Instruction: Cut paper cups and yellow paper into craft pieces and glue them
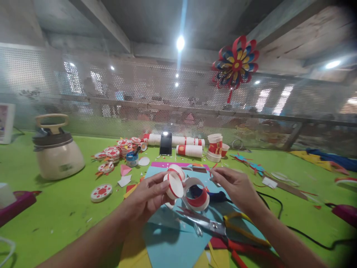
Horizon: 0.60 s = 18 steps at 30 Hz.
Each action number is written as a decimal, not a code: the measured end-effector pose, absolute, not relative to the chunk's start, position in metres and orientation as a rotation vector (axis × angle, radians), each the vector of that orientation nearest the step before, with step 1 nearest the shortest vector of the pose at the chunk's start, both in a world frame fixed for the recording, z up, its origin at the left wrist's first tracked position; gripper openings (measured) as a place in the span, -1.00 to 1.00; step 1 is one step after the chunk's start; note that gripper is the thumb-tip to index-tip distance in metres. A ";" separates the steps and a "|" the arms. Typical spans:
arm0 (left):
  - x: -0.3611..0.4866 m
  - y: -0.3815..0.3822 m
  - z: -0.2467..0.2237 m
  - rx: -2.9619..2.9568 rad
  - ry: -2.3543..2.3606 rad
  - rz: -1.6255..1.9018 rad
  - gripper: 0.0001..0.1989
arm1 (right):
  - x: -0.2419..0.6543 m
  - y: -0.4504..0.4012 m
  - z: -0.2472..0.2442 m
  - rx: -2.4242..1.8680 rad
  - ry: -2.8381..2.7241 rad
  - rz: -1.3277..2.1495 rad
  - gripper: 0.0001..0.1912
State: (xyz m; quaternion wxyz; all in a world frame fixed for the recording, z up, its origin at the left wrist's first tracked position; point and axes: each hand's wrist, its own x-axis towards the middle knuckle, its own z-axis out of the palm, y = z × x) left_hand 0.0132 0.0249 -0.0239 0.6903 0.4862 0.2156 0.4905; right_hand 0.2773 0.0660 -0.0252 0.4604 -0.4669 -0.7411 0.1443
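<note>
Handling small pieces of cut paper cup looks like the step at hand. The left hand (152, 191) has its thumb and fingers closed on two shallow paper cup bases (175, 187), white with red rims, held tilted above the light blue paper (173, 247). The right hand (235, 186) is near them, its fingertips drawn together on what seems to be a thin red strip (211, 174). Bringing the two hands together from here would, I judge, call for a light pinch—the card looks thin and easily creased—and care around the scissors (214, 225), which lie just below with their blades apart. Between the hands rests a cut paper cup ring (198, 204), partly covering a blue-handled tool (218, 196).

Among the containers, the blue jar (132, 159) on the green table (69, 212) has a dark-handled implement standing in it; its contents are too small to tell. Paper cups are nested in an upright stack (215, 144) and in a stack lying on its side (189, 150). The cream pot (58, 158) at the left is lidded, so what it holds is hidden. Round red-and-white decorated discs (111, 152) are heaped beside the jar—one lies apart, nearer the person.
</note>
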 end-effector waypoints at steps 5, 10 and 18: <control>0.013 0.024 -0.025 1.136 0.452 1.119 -0.55 | 0.272 0.055 -0.019 -1.097 -1.874 0.317 -0.74; 0.013 0.022 -0.021 1.155 0.509 1.128 -0.45 | 0.271 0.036 0.003 -1.069 -1.974 0.298 -0.75; 0.011 0.026 -0.017 0.955 0.424 1.175 -0.63 | 0.295 -0.025 -0.007 -1.487 -2.769 -0.055 -0.74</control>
